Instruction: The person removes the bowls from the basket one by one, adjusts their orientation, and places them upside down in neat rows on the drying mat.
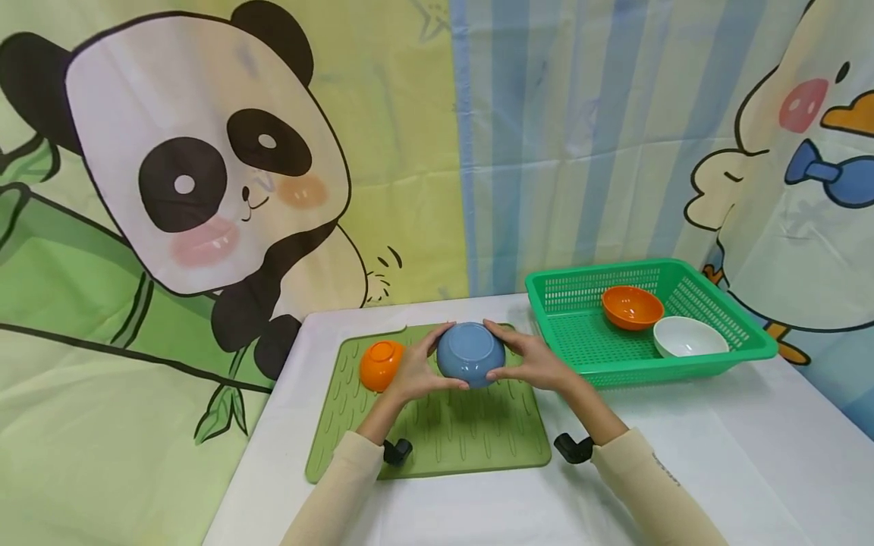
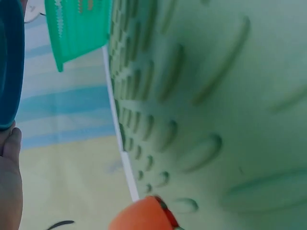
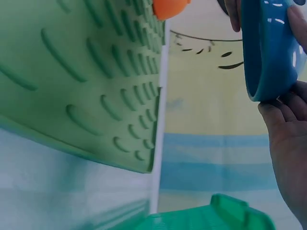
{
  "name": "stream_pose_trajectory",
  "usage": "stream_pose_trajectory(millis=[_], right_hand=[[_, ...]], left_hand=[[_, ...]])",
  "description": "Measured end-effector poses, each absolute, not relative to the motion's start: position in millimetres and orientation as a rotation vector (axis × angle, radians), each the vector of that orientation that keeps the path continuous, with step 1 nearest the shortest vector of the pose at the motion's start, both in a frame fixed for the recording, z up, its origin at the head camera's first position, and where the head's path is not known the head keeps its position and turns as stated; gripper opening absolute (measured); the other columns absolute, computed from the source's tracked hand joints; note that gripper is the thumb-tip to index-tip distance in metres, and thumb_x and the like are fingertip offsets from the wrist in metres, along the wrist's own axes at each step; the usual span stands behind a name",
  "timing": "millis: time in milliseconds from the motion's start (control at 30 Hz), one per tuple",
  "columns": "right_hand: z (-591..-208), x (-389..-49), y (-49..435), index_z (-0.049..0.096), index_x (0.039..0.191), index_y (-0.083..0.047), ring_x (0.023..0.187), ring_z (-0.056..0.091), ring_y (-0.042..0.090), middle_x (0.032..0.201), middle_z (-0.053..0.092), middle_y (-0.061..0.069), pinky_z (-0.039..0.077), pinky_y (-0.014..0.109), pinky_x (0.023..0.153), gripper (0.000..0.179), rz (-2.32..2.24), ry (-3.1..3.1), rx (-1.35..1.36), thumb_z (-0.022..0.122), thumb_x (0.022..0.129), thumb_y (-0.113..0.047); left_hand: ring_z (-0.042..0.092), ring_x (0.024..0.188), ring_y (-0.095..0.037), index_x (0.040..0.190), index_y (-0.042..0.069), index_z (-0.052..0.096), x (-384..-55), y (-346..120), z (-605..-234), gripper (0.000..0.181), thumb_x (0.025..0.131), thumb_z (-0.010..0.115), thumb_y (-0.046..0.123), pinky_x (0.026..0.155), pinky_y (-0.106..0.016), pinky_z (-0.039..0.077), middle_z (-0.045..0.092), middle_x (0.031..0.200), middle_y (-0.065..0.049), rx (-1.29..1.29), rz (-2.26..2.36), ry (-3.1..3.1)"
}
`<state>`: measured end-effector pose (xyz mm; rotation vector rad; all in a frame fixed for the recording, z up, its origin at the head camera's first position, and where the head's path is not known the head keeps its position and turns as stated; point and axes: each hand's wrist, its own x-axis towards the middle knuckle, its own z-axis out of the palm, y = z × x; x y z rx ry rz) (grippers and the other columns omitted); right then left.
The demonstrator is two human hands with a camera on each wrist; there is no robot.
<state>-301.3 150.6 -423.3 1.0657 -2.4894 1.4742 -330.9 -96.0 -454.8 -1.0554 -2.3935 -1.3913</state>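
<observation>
A blue bowl [image 1: 471, 355], base upward, is held between both hands above the green mat [image 1: 451, 440]. My left hand [image 1: 422, 371] grips its left side, thumb low and fingers over the far edge. On the opposite side my right hand [image 1: 532, 360] grips it the same way. In the right wrist view the bowl [image 3: 273, 52] shows its rim facing down toward the mat, apart from it. An orange bowl [image 1: 380, 365] lies upside down on the mat's left part, beside the left hand.
At the right stands a green plastic basket [image 1: 580, 371]. Inside it are an orange bowl [image 1: 632, 307] and a white bowl [image 1: 690, 337], both mouth up. A white cloth [image 1: 683, 447] covers the table. Printed curtains [image 1: 403, 152] hang behind.
</observation>
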Motion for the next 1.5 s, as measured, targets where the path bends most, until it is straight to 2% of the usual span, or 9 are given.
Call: stream_pose_trajectory(millis=[167,267,333,567,867,1133,1500], right_hand=[[-451,-317,154,0.027,0.144,-0.003,0.127,0.037,0.037,0.142,0.034,0.021,0.040,0.052,0.094,0.089,1.389,-2.571,1.005,0.077,0.073,-0.024],[-461,-323,154,0.025,0.145,-0.003,0.127,0.036,0.037,0.143,0.032,0.022,0.040,0.052,0.095,0.090,1.355,-2.593,0.991,0.075,0.075,-0.028],[-465,-326,152,0.024,0.145,-0.002,0.126,0.036,0.038,0.144,0.030,0.023,0.039,0.053,0.095,0.089,1.336,-2.605,0.981,0.074,0.076,-0.029],[-476,-337,145,0.023,0.145,0.001,0.124,0.039,0.039,0.144,0.030,0.023,0.041,0.053,0.093,0.087,1.280,-2.670,0.918,0.072,0.079,-0.027],[-490,-345,144,0.025,0.143,0.004,0.123,0.040,0.039,0.143,0.031,0.024,0.042,0.051,0.094,0.086,1.313,-2.719,0.871,0.073,0.079,-0.026],[-499,-353,144,0.026,0.143,0.003,0.127,0.037,0.036,0.145,0.029,0.020,0.039,0.048,0.097,0.086,1.277,-2.772,0.841,0.073,0.078,-0.028],[-497,-358,140,0.024,0.144,0.003,0.128,0.035,0.037,0.146,0.026,0.021,0.039,0.048,0.097,0.085,1.266,-2.803,0.865,0.072,0.080,-0.025]], left_hand=[[0.044,0.124,-0.025,0.143,0.009,0.031,-343,-97,-466,0.106,0.058,0.085,0.043,0.099,-0.043,0.039,0.040,0.141,-0.008,-1.037,-1.273,-2.597],[0.042,0.125,-0.027,0.145,0.008,0.028,-351,-97,-470,0.110,0.059,0.082,0.050,0.098,-0.045,0.040,0.039,0.141,-0.010,-1.033,-1.182,-2.689],[0.043,0.125,-0.026,0.146,0.012,0.027,-356,-97,-472,0.110,0.059,0.081,0.054,0.097,-0.044,0.041,0.039,0.141,-0.010,-1.005,-1.108,-2.751],[0.044,0.123,-0.026,0.148,0.019,0.022,-372,-95,-481,0.108,0.063,0.079,0.052,0.095,-0.042,0.043,0.038,0.142,-0.010,-0.951,-0.973,-2.924],[0.043,0.123,-0.030,0.147,0.010,0.022,-378,-90,-490,0.105,0.067,0.079,0.046,0.096,-0.045,0.041,0.038,0.141,-0.015,-0.928,-0.983,-2.988],[0.041,0.125,-0.029,0.147,0.008,0.020,-382,-90,-496,0.104,0.069,0.077,0.044,0.099,-0.044,0.039,0.036,0.142,-0.014,-0.918,-1.003,-3.034],[0.041,0.125,-0.029,0.148,0.010,0.018,-383,-93,-498,0.105,0.069,0.077,0.045,0.099,-0.044,0.039,0.035,0.143,-0.014,-0.881,-0.964,-3.062]])
